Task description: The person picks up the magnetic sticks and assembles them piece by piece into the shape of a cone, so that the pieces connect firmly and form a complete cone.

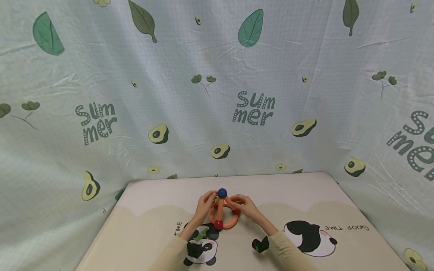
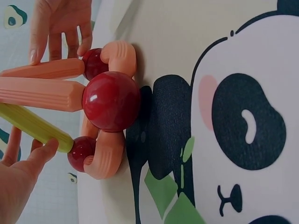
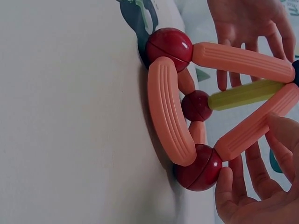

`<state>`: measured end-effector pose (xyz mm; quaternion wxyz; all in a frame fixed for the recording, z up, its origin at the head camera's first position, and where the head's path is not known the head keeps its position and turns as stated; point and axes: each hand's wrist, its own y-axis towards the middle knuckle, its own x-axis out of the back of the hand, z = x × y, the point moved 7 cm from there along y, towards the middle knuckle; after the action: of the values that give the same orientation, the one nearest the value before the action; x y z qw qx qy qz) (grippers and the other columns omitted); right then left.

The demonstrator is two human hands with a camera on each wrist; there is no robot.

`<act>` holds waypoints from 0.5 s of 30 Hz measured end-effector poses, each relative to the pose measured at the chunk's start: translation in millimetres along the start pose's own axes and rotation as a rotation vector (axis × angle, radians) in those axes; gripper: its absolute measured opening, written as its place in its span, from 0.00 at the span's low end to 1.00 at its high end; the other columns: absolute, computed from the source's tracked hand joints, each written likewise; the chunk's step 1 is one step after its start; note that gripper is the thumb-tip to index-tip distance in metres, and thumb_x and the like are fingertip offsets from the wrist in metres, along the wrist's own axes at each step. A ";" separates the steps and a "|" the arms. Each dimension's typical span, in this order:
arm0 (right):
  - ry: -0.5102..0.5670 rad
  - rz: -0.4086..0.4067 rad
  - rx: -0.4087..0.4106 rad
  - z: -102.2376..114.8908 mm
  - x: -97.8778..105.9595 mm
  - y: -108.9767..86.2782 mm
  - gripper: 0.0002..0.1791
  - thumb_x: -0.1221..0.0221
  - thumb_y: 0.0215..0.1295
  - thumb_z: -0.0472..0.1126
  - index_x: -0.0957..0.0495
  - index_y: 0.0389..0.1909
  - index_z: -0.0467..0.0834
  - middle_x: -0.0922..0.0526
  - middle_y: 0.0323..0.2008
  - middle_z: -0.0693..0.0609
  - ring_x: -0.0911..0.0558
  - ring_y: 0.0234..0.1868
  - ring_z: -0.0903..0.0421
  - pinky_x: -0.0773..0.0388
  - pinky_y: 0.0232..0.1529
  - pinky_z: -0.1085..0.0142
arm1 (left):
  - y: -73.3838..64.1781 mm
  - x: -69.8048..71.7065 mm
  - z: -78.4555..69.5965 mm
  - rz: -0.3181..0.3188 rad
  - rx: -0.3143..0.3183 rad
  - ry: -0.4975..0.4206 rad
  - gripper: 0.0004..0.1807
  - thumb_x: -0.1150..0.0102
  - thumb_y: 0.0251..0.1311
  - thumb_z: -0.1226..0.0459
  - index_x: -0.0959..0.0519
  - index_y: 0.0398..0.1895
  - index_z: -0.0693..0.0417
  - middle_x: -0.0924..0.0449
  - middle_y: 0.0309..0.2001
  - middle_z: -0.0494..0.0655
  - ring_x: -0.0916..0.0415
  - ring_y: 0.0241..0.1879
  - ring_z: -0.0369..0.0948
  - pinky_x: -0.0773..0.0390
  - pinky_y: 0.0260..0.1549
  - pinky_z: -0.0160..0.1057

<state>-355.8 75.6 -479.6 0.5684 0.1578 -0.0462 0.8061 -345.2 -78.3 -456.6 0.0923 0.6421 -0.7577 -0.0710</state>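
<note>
A pyramid of toy building rods and balls stands on the table between the hands. Its apex is a blue ball [image 1: 222, 193]. Red balls [image 2: 112, 101] sit at the base corners, joined by curved orange rods [image 3: 168, 109] in a ring. One yellow rod [image 2: 37, 128] and two straight orange rods [image 3: 254, 130] slope up to the apex. My left hand [image 1: 205, 205] pinches the yellow rod, thumb on its near side and fingers behind. My right hand [image 1: 247, 206] holds the right-hand orange rod between thumb and fingers, with fingertips right at the red ball below.
The pale table [image 1: 162, 195] carries panda prints, one panda [image 1: 205, 248] by the left forearm and another [image 1: 308, 239] right of the right sleeve. A dark shape with green [image 1: 260, 244] shows beside that sleeve. Patterned cloth [image 1: 190, 113] hangs behind the table and at its sides.
</note>
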 end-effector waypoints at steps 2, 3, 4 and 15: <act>-0.001 0.005 0.014 -1.0 0.1 1.2 0.14 0.49 0.62 0.36 0.27 0.46 0.33 0.23 0.43 0.36 0.23 0.42 0.47 0.26 0.44 0.57 | -0.2 -0.1 -0.2 0.009 0.004 -0.007 0.17 0.61 0.66 0.66 0.29 0.48 0.71 0.30 0.48 0.70 0.32 0.49 0.61 0.33 0.49 0.59; 0.002 0.006 0.017 -4.0 0.1 2.7 0.15 0.49 0.62 0.37 0.27 0.46 0.32 0.23 0.43 0.36 0.23 0.42 0.47 0.26 0.44 0.57 | -0.4 -0.2 -0.3 0.014 0.005 -0.005 0.17 0.61 0.66 0.66 0.29 0.48 0.71 0.30 0.48 0.70 0.32 0.49 0.62 0.33 0.49 0.59; 0.007 0.006 0.018 -7.4 0.4 4.4 0.15 0.48 0.62 0.37 0.27 0.46 0.33 0.23 0.43 0.36 0.23 0.42 0.47 0.26 0.44 0.57 | -0.5 -0.2 -0.1 0.017 0.008 -0.008 0.17 0.61 0.66 0.66 0.29 0.48 0.71 0.30 0.49 0.70 0.33 0.50 0.62 0.33 0.49 0.59; -0.088 -0.028 0.000 -35.1 8.0 12.6 0.15 0.45 0.60 0.44 0.24 0.45 0.40 0.21 0.43 0.44 0.25 0.43 0.53 0.28 0.42 0.61 | -4.5 3.4 -2.8 0.007 -0.024 0.015 0.16 0.60 0.65 0.68 0.29 0.47 0.72 0.29 0.47 0.71 0.34 0.49 0.65 0.33 0.48 0.60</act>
<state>-377.0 87.3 -509.0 0.5770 0.1939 -0.0688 0.7904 -340.8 -82.4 -454.8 0.1060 0.6390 -0.7582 -0.0748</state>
